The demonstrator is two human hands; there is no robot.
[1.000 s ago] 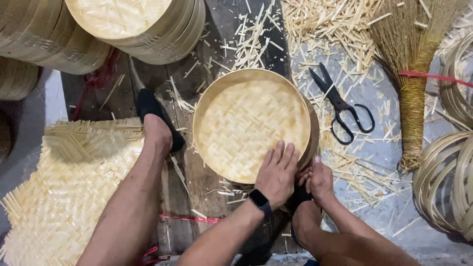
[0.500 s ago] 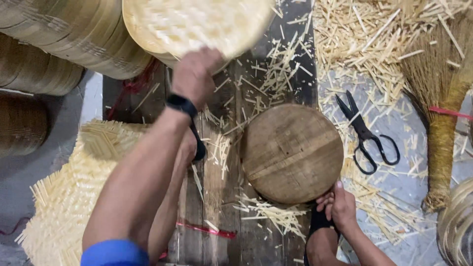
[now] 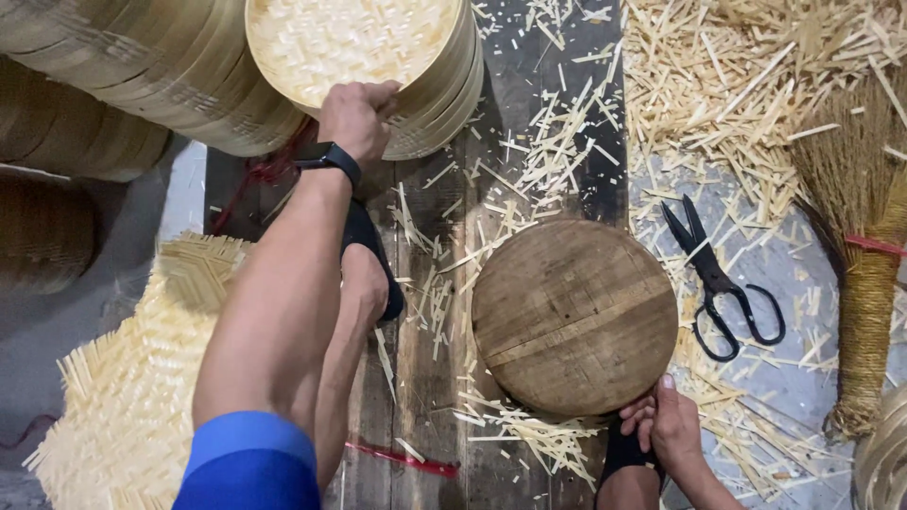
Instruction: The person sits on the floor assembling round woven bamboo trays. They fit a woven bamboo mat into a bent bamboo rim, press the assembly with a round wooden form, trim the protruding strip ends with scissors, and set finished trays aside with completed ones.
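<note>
Woven bamboo is gripped at the rim by the left hand (image 3: 357, 117), which is closed on a round tray (image 3: 354, 42) set atop a stack of like trays (image 3: 161, 90) at the top of the head view. A black watch (image 3: 328, 157) is worn on that wrist. The right hand (image 3: 663, 422) is rested with curled fingers against the near edge of a round wooden block (image 3: 573, 316); nothing is clasped. Black scissors (image 3: 723, 283) and a broom (image 3: 864, 283) are seen beside it among bamboo offcuts (image 3: 718, 104).
</note>
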